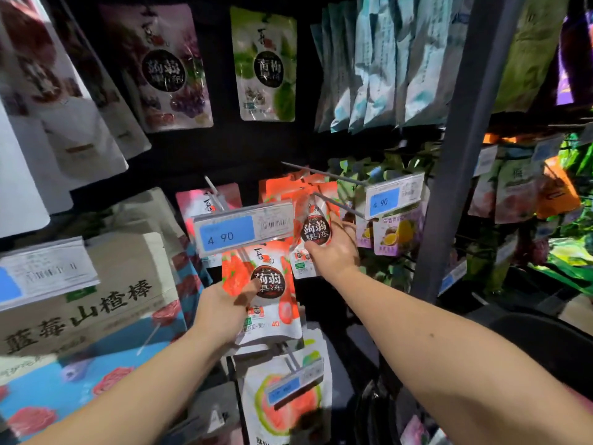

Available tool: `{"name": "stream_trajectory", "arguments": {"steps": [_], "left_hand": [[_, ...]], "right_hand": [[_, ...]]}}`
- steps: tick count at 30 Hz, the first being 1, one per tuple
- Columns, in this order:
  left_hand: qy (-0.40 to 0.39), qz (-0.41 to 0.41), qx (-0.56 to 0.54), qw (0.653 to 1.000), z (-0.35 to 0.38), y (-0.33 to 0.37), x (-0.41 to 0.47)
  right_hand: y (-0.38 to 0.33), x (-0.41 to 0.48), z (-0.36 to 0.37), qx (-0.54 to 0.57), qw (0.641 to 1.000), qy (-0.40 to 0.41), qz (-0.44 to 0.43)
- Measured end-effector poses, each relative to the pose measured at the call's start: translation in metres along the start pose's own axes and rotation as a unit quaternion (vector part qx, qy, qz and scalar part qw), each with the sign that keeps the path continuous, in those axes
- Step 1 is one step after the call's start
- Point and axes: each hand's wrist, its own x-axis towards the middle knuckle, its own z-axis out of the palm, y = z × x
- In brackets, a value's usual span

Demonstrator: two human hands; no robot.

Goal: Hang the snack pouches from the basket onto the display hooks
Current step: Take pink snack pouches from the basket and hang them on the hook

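My left hand grips a red-and-white snack pouch with a black round label, held upright below a price tag. My right hand grips a second pouch of the same kind, raised to the tip of a grey display hook. Its top sits at the hook's end; whether it is threaded on cannot be told. More red pouches hang behind on the same hook. The basket is a dark shape at the lower right.
A blue price tag reading 4.90 sits on a hook in front of my left hand. Another bare hook and tag stand to the right. Pouches hang all around; a grey upright post divides the racks.
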Motion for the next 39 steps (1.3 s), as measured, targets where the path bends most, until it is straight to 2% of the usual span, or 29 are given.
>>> {"name": "stream_trajectory", "arguments": {"steps": [7,11,15,17,22,25,29,39], "left_hand": [[0.013,0.005,-0.009,1.000,-0.004,-0.003,-0.004],[0.003,-0.009,-0.055,0.998,-0.007,-0.003,-0.011],[0.009,-0.018,-0.065,0.998,-0.009,0.002,-0.025],[0.010,-0.022,-0.063,0.998,-0.008,0.007,-0.036],[-0.004,-0.051,-0.094,0.994,0.001,0.016,-0.061],[-0.024,-0.039,-0.111,0.993,0.013,0.023,-0.075],[-0.066,-0.030,-0.127,0.989,0.026,0.040,-0.096],[-0.104,-0.037,-0.124,0.986,0.044,0.041,-0.100]], "right_hand": [[-0.012,0.001,-0.002,-0.051,0.999,-0.004,0.007],[-0.016,-0.027,-0.019,-0.082,0.997,-0.015,0.005],[-0.020,-0.074,-0.038,-0.043,0.999,-0.019,-0.004],[-0.021,-0.097,-0.052,-0.006,0.998,-0.056,-0.017],[-0.038,-0.156,-0.090,0.088,0.970,-0.228,0.011],[-0.038,-0.173,-0.108,0.108,0.957,-0.270,0.015],[-0.032,-0.188,-0.129,0.072,0.967,-0.244,0.003],[0.017,-0.203,-0.157,0.108,0.989,-0.075,-0.062]]}}
